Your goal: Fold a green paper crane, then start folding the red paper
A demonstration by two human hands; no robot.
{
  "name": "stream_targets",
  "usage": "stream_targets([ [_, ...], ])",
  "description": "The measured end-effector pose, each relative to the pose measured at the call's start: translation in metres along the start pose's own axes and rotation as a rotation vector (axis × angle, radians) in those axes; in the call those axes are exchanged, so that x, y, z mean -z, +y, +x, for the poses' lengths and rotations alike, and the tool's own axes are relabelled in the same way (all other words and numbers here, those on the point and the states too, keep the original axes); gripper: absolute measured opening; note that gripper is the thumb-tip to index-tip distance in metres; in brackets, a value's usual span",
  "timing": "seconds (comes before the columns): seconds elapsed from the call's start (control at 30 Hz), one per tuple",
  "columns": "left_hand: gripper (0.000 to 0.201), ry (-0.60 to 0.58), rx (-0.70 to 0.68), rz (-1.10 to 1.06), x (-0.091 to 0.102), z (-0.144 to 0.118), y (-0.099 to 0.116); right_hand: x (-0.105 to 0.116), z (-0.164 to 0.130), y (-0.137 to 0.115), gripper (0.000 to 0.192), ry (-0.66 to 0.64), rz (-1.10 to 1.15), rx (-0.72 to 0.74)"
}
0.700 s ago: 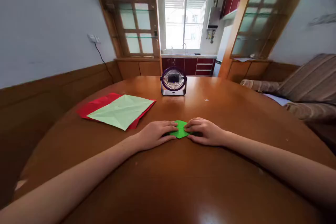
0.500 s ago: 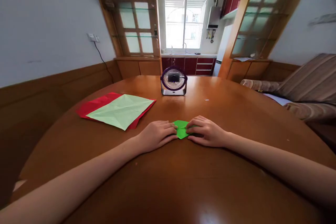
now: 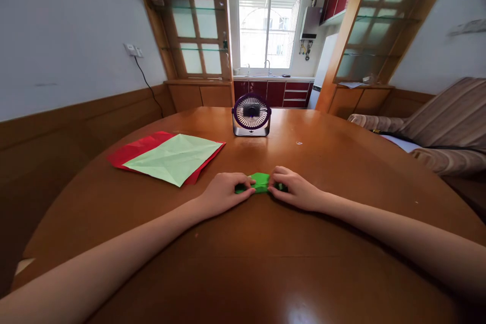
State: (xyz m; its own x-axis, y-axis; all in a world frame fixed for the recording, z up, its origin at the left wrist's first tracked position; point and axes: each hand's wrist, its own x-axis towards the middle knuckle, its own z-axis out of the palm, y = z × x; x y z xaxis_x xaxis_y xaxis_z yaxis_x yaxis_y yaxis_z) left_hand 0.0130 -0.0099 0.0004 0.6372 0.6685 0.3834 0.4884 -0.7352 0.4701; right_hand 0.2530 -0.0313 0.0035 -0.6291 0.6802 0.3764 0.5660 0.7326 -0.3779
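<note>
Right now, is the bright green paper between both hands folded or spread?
Folded: the bright green paper shows a flap edge running across its middle.

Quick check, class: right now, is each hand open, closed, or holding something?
Left hand: closed, holding the left end of the folded green paper.
Right hand: closed, holding the paper's right end.

Passage afforded across tabletop (image 3: 322, 157) between fan (image 3: 251, 113) and right hand (image 3: 294, 187), left side obstructed by red sheet (image 3: 140, 148) and pale-green sheet (image 3: 176, 159)

On the table (image 3: 243, 273), sheets (image 3: 174, 158) lie left of the paper (image 3: 260, 183), fan (image 3: 251, 112) behind.
</note>
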Motion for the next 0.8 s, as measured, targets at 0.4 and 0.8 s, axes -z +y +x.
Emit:
stream_targets([
  [0.4, 0.02, 0.055, 0.108, -0.105, -0.002, 0.001, 0.002, -0.009, 0.004, 0.004, 0.014, 0.018, 0.127, -0.226],
  [0.8, 0.027, 0.069, 0.185, 0.003, -0.006, -0.001, 0.0, -0.011, 0.006, -0.001, 0.023, 0.022, 0.051, -0.288],
])
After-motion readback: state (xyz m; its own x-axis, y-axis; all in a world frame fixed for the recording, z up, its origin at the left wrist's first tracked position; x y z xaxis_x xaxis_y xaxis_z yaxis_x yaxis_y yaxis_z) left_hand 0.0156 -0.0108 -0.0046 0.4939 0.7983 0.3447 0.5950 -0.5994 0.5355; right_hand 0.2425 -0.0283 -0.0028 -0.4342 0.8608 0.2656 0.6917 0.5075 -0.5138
